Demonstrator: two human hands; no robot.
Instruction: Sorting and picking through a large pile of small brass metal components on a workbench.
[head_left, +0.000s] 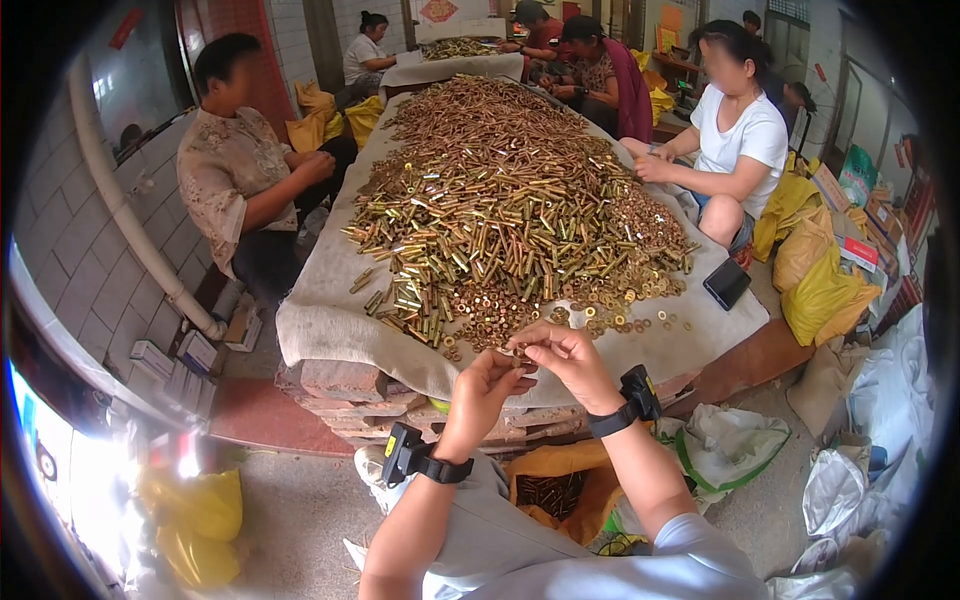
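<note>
Over the near edge of the table, my left hand [484, 392] and my right hand [566, 360] meet with their fingertips pinched together. Between them shows a small copper-coloured metal piece [519, 351], perhaps a nut or washer; my fingers partly cover it. What else my left fingers hold is too small to make out. Just beyond my hands lie loose washers [625, 325] and small nuts [490, 322]. A large heap of yellowish metal sleeves [470, 225] rises behind them, with redder, thin bolt-like pieces [480, 115] farther back.
A pale cloth [325, 315] covers the table, which rests on stacked bricks [345, 380]. A dark phone [727, 284] lies at the right edge. Several people sit along both sides. An orange bag of metal parts [560, 485] stands below my hands; yellow sacks [820, 300] line the right.
</note>
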